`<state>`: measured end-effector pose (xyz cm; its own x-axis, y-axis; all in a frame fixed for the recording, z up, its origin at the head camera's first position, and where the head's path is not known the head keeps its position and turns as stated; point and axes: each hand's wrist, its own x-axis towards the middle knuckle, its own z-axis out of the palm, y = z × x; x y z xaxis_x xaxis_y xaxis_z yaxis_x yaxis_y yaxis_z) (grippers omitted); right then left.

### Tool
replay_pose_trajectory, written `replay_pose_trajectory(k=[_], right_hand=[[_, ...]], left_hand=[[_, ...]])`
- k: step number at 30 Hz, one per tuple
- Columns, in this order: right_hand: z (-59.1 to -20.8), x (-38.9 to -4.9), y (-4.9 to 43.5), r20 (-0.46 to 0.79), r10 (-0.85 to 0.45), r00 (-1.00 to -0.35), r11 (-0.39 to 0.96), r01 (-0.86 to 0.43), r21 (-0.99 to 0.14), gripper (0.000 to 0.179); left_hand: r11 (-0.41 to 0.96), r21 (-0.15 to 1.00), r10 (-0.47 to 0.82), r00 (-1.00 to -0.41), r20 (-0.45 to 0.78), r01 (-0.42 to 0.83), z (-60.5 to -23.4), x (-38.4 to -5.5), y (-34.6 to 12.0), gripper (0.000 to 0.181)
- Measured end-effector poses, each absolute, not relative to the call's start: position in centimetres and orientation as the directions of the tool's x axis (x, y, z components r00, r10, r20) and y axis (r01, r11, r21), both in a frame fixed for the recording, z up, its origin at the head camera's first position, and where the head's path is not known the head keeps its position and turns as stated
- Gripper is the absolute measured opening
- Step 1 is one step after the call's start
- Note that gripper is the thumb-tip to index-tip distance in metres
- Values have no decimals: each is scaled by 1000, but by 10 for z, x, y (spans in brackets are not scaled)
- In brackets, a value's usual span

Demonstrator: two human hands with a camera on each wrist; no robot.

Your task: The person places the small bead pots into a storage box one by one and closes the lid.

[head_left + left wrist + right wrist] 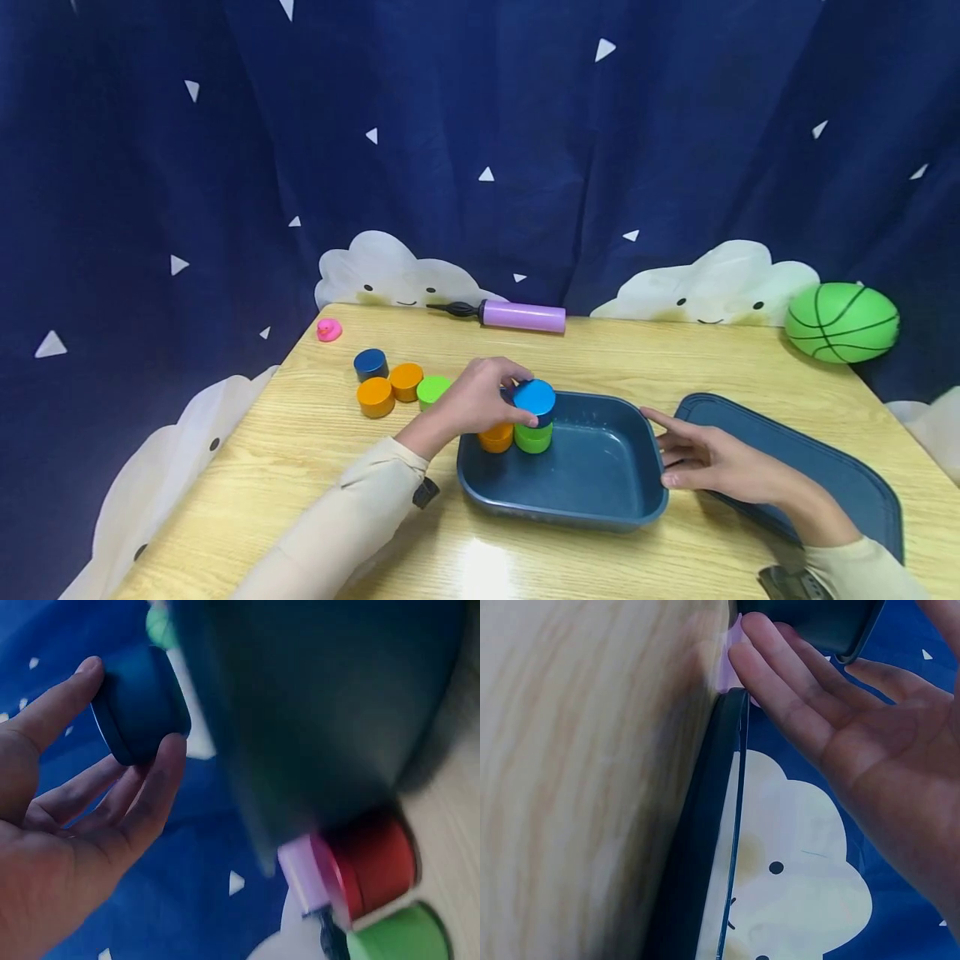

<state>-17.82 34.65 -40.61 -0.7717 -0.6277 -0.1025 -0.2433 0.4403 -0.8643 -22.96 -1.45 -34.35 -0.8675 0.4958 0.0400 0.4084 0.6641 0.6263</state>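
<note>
My left hand (478,398) pinches a round blue tin (535,400) between thumb and fingers, above the left part of a dark blue rectangular box (592,479). Inside the box, a light green tin (533,441) lies right under the held one, with an orange tin (495,439) on its left. In the left wrist view the thumb and fingertips grip the sides of the blue tin (139,705). My right hand (708,458) rests its loosely extended fingers and thumb against the box's right end, holding no tin.
Left of the box stand a dark blue tin (371,364), two orange tins (376,397) and a green tin (432,389); a red tin (375,862) shows near it. A dark blue lid (817,467) lies right. Behind are a pink duck (328,330), purple pump (523,317) and green ball (842,323).
</note>
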Motion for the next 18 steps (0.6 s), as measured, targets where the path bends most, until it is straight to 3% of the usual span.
replay_pose_trajectory(k=[12,18], right_hand=[[-405,-179,344,-90,-632,-769,416,-240,-877,83],[-407,-180,345,-94,-632,-770,417,-235,-878,83]], left_hand=[[673,505,635,-773,-20,540,-360,-229,31,57],[664,505,642,-766,-6,552,-366,-230,36,57]])
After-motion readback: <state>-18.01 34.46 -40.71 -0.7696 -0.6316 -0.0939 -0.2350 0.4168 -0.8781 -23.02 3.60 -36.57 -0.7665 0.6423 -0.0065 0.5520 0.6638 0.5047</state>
